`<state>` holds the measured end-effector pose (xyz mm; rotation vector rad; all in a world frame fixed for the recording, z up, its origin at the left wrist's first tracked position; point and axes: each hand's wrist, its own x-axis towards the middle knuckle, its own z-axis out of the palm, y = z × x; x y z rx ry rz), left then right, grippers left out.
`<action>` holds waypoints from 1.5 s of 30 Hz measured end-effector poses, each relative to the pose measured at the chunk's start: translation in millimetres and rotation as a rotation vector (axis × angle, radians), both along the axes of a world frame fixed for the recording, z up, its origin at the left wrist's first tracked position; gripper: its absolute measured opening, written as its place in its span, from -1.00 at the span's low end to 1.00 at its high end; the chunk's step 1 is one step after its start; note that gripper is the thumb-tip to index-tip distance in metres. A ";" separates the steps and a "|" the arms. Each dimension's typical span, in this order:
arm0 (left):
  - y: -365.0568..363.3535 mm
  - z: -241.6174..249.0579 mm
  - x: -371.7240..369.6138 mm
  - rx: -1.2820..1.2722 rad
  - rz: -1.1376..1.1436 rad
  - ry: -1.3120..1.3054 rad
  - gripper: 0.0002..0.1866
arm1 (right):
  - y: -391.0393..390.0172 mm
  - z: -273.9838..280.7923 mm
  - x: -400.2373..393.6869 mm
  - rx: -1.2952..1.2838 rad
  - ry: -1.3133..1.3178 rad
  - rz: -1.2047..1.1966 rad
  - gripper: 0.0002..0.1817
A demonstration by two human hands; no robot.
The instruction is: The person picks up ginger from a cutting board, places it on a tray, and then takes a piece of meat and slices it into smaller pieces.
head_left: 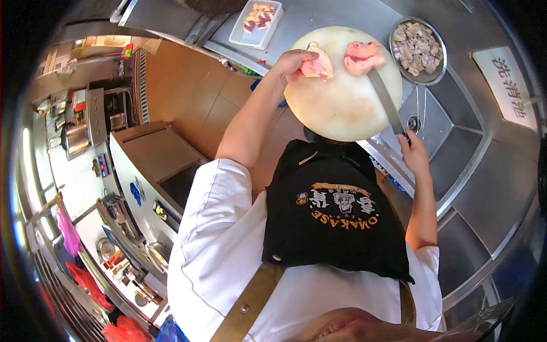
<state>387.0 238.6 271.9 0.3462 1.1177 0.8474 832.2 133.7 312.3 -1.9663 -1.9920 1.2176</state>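
My left hand (293, 64): fingers pinched on a meat piece (320, 65), round board (336, 114)'s 10 o'clock | my right hand (416, 151): fingers wrapped around knife (387, 104) handle, 4 o'clock | blade tip at second piece (363, 59), 1 o'clock

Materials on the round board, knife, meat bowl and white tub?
Round board: likely plastic, matte off-white, stained; no wood grain visible.
Knife: blade looks like steel, smooth gray with a soft sheen; dark handle material unclear.
Meat bowl: probably stainless steel, gray metallic rim.
White tub: probably plastic, smooth, pale, slightly translucent-looking walls.
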 end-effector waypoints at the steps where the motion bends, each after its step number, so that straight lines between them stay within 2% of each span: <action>1: -9.5 -5.6 -2.0 -0.003 0.051 -0.114 -0.57 | 7.5 -0.9 -4.9 0.044 -0.012 0.036 -0.62; 5: -33.7 -4.2 2.3 -0.060 0.269 -0.394 -0.62 | 22.6 2.2 -39.0 0.128 -0.048 0.079 -0.63; 10: -41.6 -35.0 -0.4 -0.014 0.391 -0.417 -0.61 | 21.3 -16.3 -36.6 0.074 0.064 0.030 -0.63; 14: -43.9 -27.1 9.1 0.114 0.437 -0.349 -0.56 | 8.9 -8.1 -21.6 -0.164 0.092 -0.035 -0.64; 17: -42.8 -0.9 17.1 0.071 0.393 -0.462 -0.52 | -5.0 0.7 -22.6 -0.201 0.174 -0.076 -0.65; 20: -41.8 4.8 24.3 0.088 0.376 -0.610 -0.49 | -14.9 4.0 -27.2 -0.245 0.212 -0.106 -0.65; 23: -41.5 -11.2 25.0 0.227 0.321 -0.897 -0.44 | -22.8 -0.8 -33.3 -0.241 0.270 -0.121 -0.65; 26: -46.3 -30.4 21.6 0.232 0.168 -0.868 -0.35 | -31.8 -0.8 -40.8 -0.217 0.260 -0.107 -0.65; 29: -52.5 -45.3 19.3 0.096 0.039 -0.961 -0.37 | -32.6 -9.7 -46.2 -0.234 0.236 -0.119 -0.65; 30: -53.7 -42.9 25.9 0.055 0.106 -0.719 -0.40 | -35.7 -13.7 -47.4 -0.231 0.232 -0.126 -0.65; 33: -50.3 -34.8 36.6 0.085 0.163 -0.474 -0.45 | -40.8 -13.3 -51.2 -0.222 0.247 -0.164 -0.64; 39: -41.7 -11.2 30.1 -0.035 0.312 -0.418 -0.48 | -46.5 -22.4 -58.6 -0.172 0.317 -0.170 -0.63; 42: -37.6 -2.3 37.7 0.198 0.421 -0.179 -0.37 | -48.1 -16.1 -63.7 -0.220 0.301 -0.187 -0.63; 45: -43.4 -12.1 32.9 0.637 0.234 0.536 -0.28 | -49.8 -21.7 -64.3 -0.232 0.346 -0.217 -0.63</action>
